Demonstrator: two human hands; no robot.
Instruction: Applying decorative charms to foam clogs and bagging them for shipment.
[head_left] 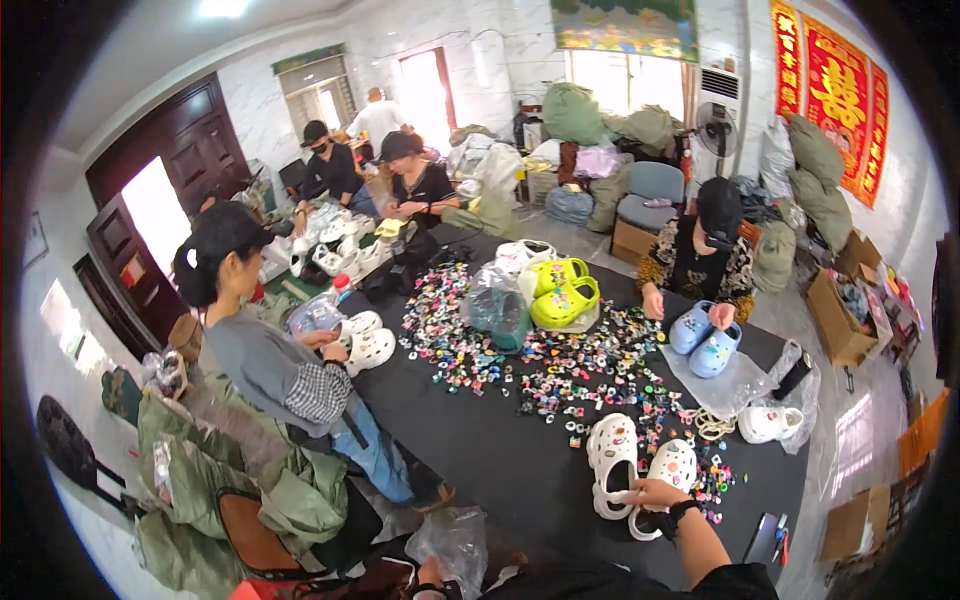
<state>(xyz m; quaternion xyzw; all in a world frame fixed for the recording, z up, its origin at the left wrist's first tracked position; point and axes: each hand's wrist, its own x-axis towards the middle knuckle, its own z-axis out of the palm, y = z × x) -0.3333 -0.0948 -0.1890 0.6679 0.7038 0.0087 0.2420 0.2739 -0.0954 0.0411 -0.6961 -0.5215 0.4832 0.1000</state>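
Two white clogs point(612, 455) with colourful charms stand side by side near the front of the black table point(470, 420). My right hand point(660, 494), with a dark band at the wrist, is closed on the heel end of the right-hand clog point(673, 466). Low in the view, my left hand point(430, 573) shows only in part against a crumpled clear plastic bag point(455, 540). Its fingers are too hidden to make out. Small loose shoe charms point(715, 480) lie just right of the clogs, and many more point(560, 380) spread across the table behind them.
Yellow-green clogs point(563, 293) stand mid-table. Across from me a person handles blue clogs point(706, 340); on the left another holds white clogs point(365, 345). A white clog point(770, 424), cord point(712, 424) and phone point(762, 538) lie on the right. Green sacks point(210, 450) fill the left floor.
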